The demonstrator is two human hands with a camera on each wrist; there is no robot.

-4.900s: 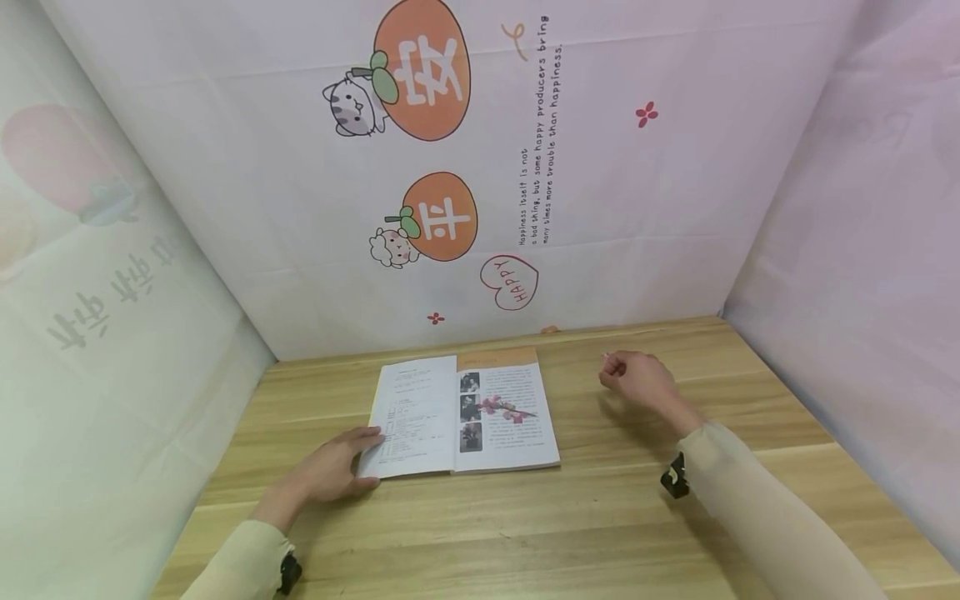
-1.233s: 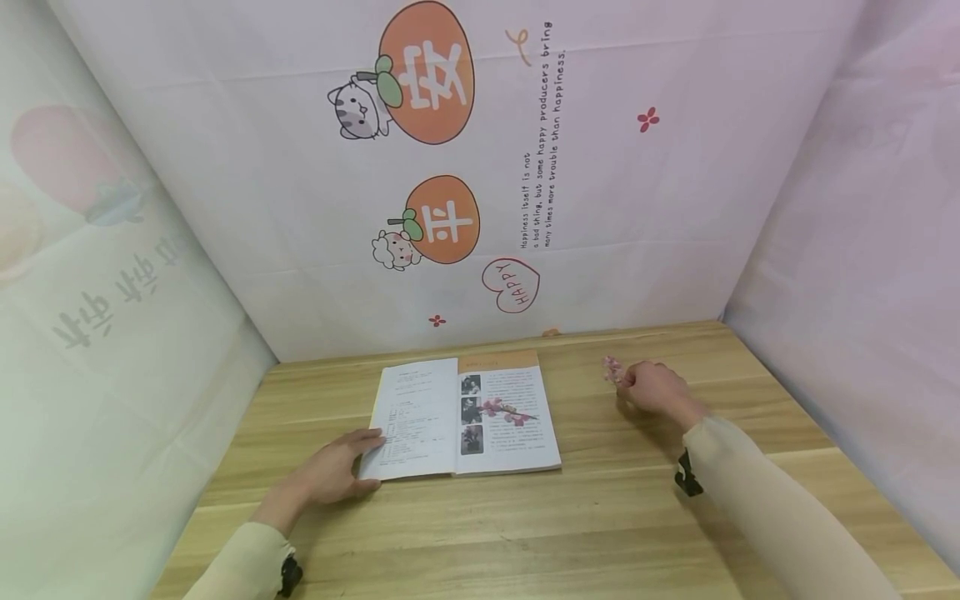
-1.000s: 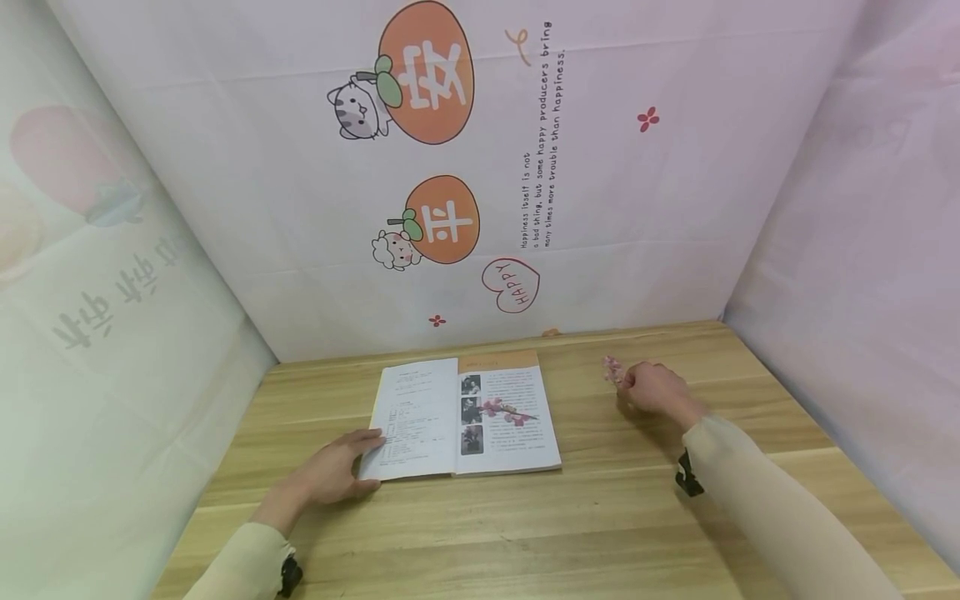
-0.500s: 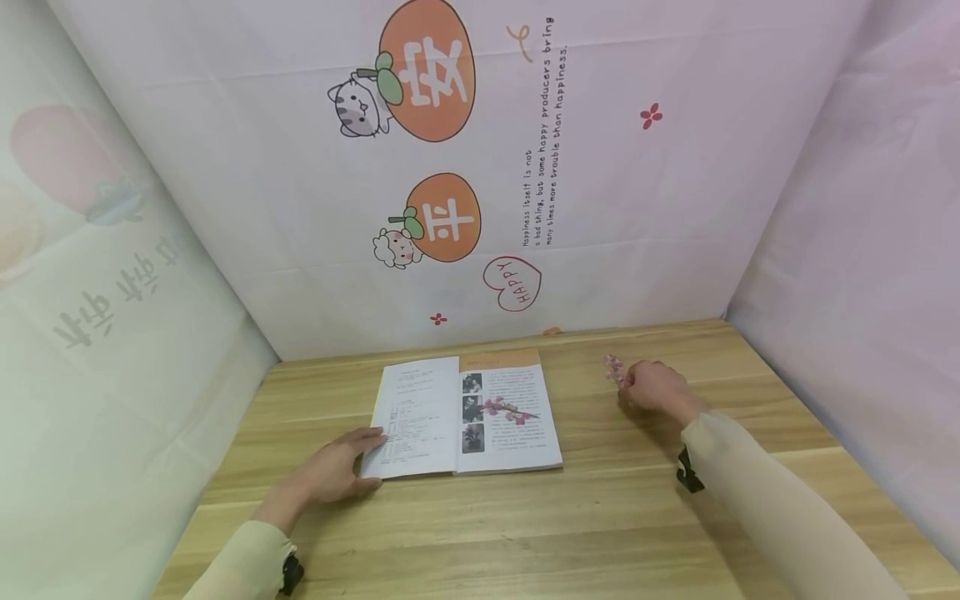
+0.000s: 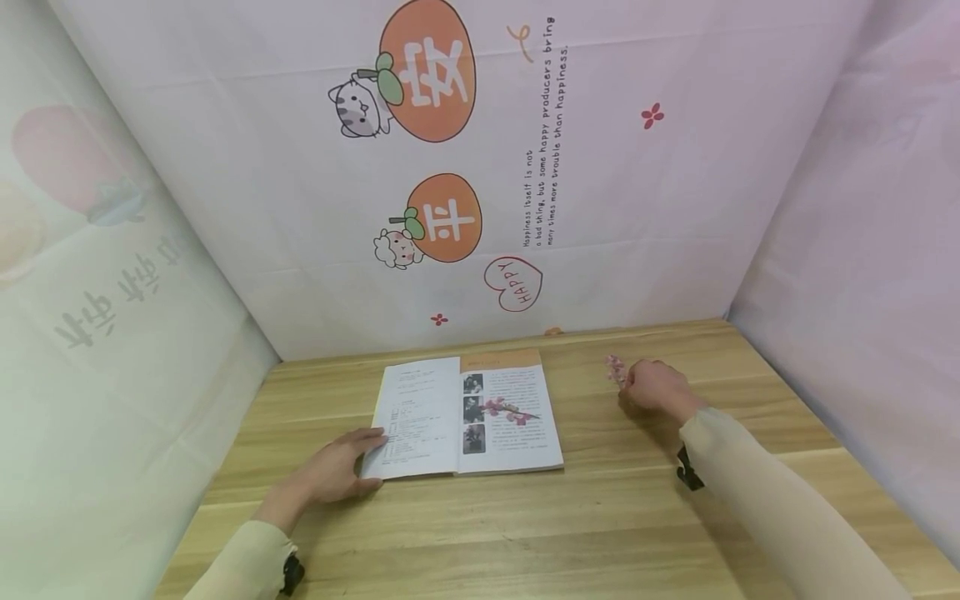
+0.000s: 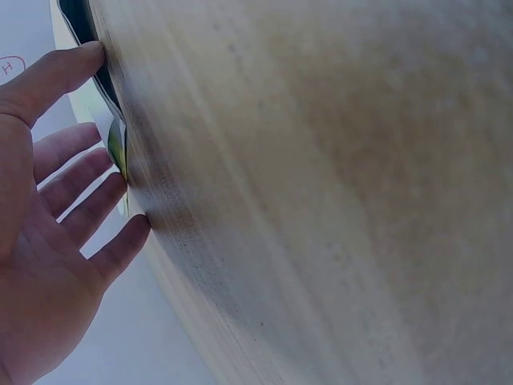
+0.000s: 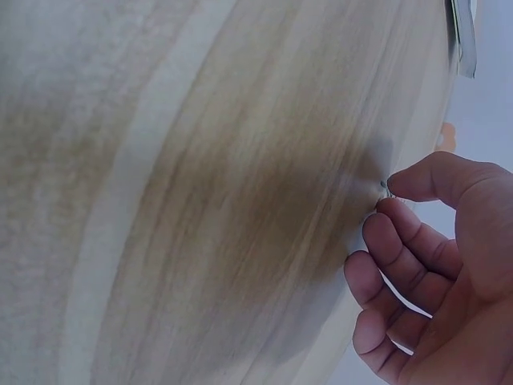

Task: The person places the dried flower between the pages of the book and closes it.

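An open book (image 5: 420,392) lies flat on the wooden table (image 5: 495,533), its right page bearing small photos and a pink blossom sprig (image 5: 512,410); whether that sprig is printed or laid on, I cannot tell. My left hand (image 5: 330,468) rests at the book's left edge, with extended fingers on the page side and the thumb at the near corner. To the right of the book, my right hand (image 5: 658,390) pinches a second pink blossom sprig (image 5: 615,368) between thumb and forefinger. In the right wrist view only a tiny bit shows between the fingertips.
A white cloth wall (image 5: 630,250) with printed fruit and lettering rises behind the table. Similar cloth hangs on the left side (image 5: 150,333) and right side (image 5: 847,292). Dark bands sit at both wrists.
Since the earliest frame, my right hand has shifted slightly right and nearer, and the pinched sprig's blossoms have come into sight. Over the last second almost nothing moves; the left hand stays put.
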